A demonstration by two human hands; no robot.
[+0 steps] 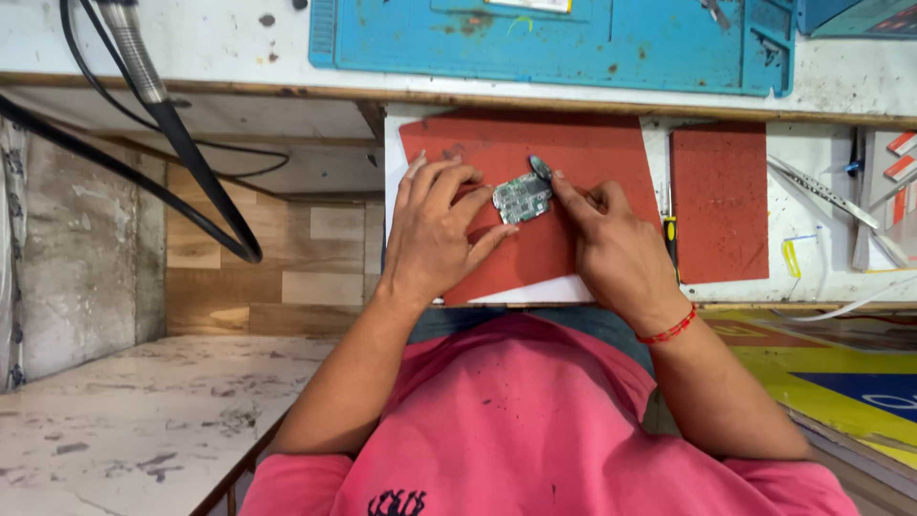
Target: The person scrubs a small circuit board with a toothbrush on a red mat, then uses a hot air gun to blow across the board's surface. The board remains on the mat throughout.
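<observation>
Seen from above, two bare hands work at a pull-out shelf under a white workbench; one small green circuit board (pixel 522 198) lies on a red mat (pixel 573 153), and it sits between the two hands, touched from both sides. The left hand (pixel 435 234) rests flat-ish on the mat with fingers spread and half curled; its fingertips press the board's left edge, and the thumb reaches toward the board from below. The right hand (pixel 616 248) is loosely closed with the forefinger stretched out; that fingertip meets the board's upper right corner, just beside a small grey tab that juts from the board. A red thread band (pixel 669 332) circles the right wrist. There are two red mats; the second red mat (pixel 718 201) lies to the right, apart from the first; a thin screwdriver with a yellow and black handle (pixel 671 234) lies between them. One blue work mat (pixel 554 43) sits on the bench above; black cables (pixel 205 191) hang at the left.
</observation>
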